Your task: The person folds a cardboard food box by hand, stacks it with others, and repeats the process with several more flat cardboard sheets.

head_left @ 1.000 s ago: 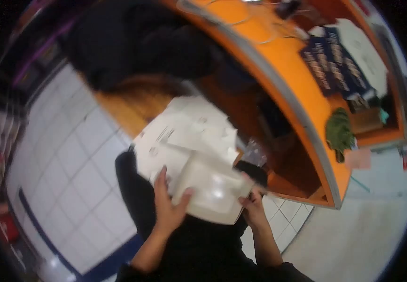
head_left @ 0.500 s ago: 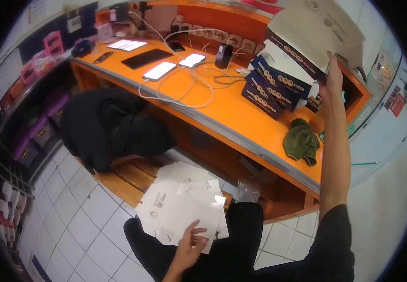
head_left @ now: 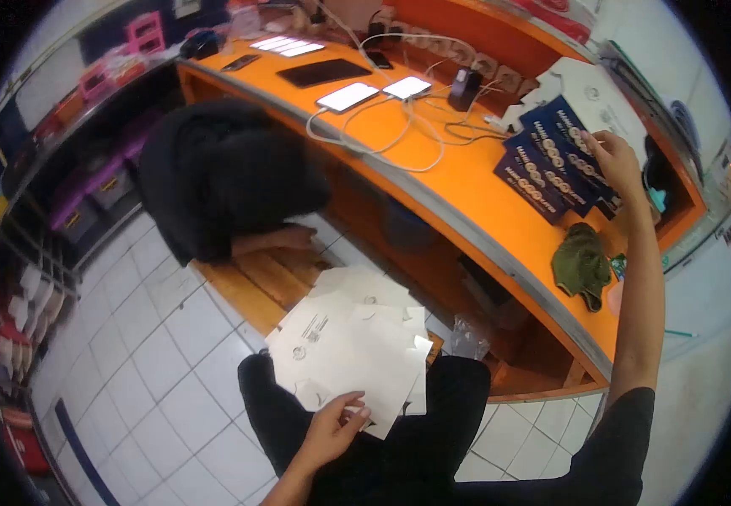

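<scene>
Near the counter's right end, my right hand (head_left: 617, 167) has its fingers closed on the edge of the top carton in a stack of dark blue printed food boxes (head_left: 542, 181). That top carton has a pale open lid (head_left: 597, 101) with a small printed emblem. My left hand (head_left: 337, 427) rests on the lower edge of flat white cardboard box blanks (head_left: 340, 346) across my lap. Its fingers are loosely bent and apart, not gripping. The blanks overlap one another, with cut tabs and printing showing.
A crumpled green cloth item (head_left: 582, 266) lies beside the boxes on the orange counter (head_left: 466, 181). Lit phones (head_left: 347, 97), a dark tablet (head_left: 325, 73) and looping white cables are further left. A person in black (head_left: 234, 181) bends over the wooden bench (head_left: 256, 291).
My right hand has lowered the raised carton onto the stack of boxes. My left hand remains on the blanks. The view has shifted, and the other person's forearm now shows over the bench.
</scene>
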Motion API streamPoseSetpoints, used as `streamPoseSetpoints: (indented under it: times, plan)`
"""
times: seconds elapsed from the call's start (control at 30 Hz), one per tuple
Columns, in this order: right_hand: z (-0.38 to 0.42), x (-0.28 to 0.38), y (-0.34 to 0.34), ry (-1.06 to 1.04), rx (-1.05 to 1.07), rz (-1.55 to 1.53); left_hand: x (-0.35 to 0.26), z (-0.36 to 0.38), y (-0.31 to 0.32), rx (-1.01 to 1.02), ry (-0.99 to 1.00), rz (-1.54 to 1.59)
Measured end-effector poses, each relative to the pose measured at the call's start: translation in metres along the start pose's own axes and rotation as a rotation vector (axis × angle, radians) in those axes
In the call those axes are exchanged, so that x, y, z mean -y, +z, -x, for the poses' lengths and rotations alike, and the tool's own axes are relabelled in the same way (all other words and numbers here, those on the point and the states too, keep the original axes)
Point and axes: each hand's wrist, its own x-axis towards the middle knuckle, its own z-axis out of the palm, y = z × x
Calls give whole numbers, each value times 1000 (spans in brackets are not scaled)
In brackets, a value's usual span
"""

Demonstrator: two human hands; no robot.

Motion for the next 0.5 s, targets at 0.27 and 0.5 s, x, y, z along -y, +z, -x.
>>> streamPoseSetpoints:
  times: [0.27,0.5]
  plan:
    - [188,131,59,-167,-317,-471,33,-20,6,-166,-15,-15]
    - [498,182,238,-591,1013,-137,29,-11,-13,-451,-83,210]
